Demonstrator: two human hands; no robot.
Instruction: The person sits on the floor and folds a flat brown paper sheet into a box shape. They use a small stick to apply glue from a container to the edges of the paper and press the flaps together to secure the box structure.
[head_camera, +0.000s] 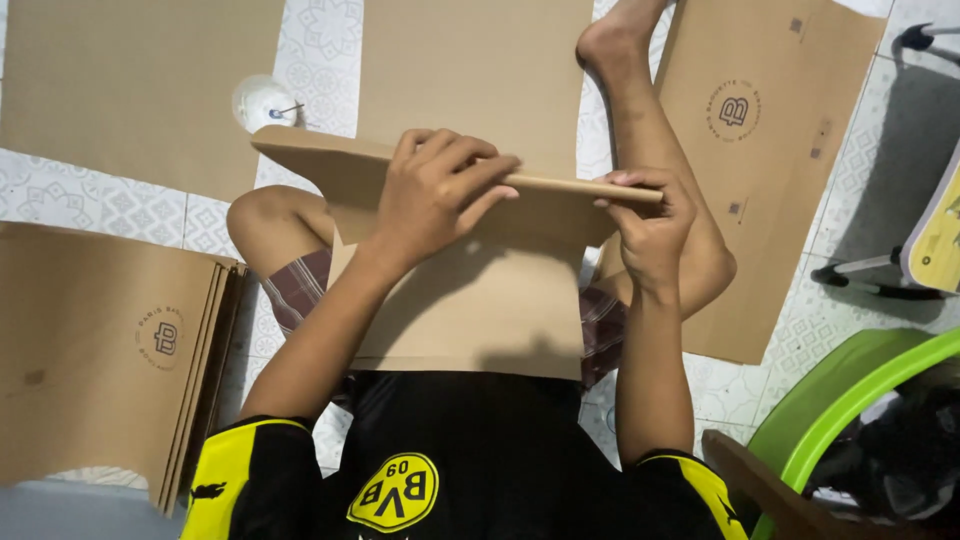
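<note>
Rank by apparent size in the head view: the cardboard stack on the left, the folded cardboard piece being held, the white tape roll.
1. cardboard stack
2. folded cardboard piece, roughly alike in area and nearer the camera, so unsure
3. white tape roll, clearly smallest

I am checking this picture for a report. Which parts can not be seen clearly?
- Head view: left hand covers the folded cardboard piece's top edge beneath it.
- Right hand fingertips hide behind that flap.
- Cardboard stack: cut off by left edge.
- Green plastic chair: cut off at right.
</note>
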